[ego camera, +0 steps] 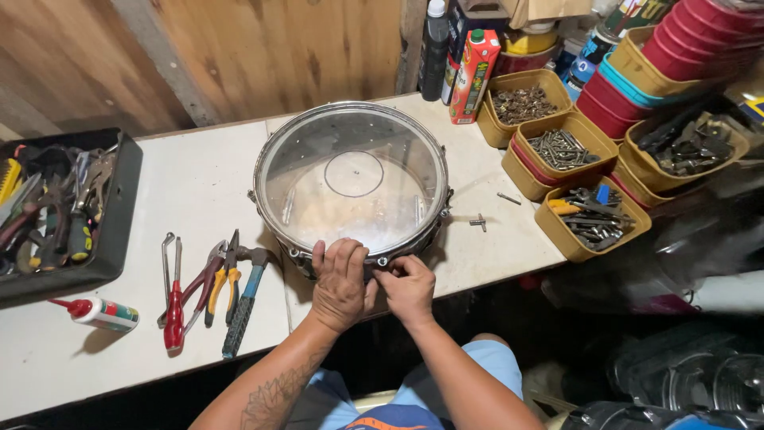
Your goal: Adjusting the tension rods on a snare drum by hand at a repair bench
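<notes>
A snare drum (352,177) with a clear head and a chrome rim lies flat on the white workbench (191,191). My left hand (341,283) rests over the rim's near edge, fingers curled down on the hoop. Beside it, my right hand (409,287) pinches something small at the same near edge; what it grips is hidden by the fingers. The two hands touch each other. A small metal drum key (478,222) and a loose screw (508,198) lie on the bench to the right of the drum.
Pliers, a red screwdriver and a hammer (208,291) lie left of the drum, with a glue bottle (102,313). A black tool tray (64,209) sits at far left. Yellow tubs of screws and bits (561,149) crowd the right side; bottles and a carton (473,76) stand behind.
</notes>
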